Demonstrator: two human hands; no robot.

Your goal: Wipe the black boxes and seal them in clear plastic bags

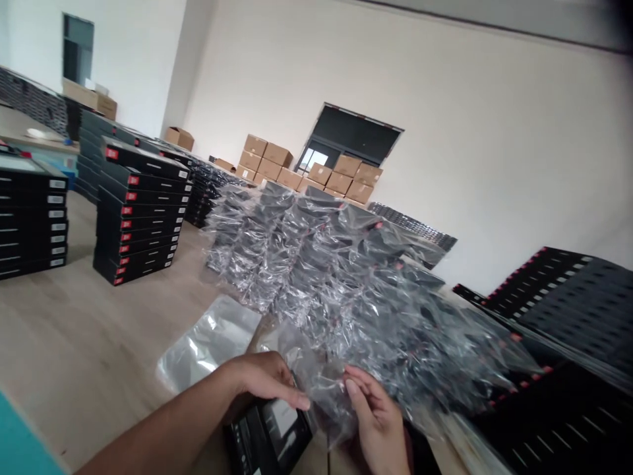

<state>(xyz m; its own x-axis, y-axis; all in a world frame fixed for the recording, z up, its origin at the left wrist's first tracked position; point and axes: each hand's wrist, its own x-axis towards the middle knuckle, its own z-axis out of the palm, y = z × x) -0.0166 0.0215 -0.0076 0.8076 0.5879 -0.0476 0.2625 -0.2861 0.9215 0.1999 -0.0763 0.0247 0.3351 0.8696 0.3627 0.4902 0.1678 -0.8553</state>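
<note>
My left hand (271, 379) is closed at the far end of a black box (247, 439) that has a pale label on top. Its thumb lies along the box, while the other fingers are partly hidden. Between my hands hangs a crumpled clear plastic bag (324, 389). My right hand (376, 415) pinches the edge of this bag between thumb and fingers. Beyond my left wrist, a stack of flat clear bags (212, 340) lies on the wooden table (74, 336).
Bagged black boxes (321, 264) form a large pile in front. Stacked black boxes (148, 224) with red marks stand to the left, and more black boxes (558, 290) rise at the right. Brown cartons (270, 161) are piled by the far wall.
</note>
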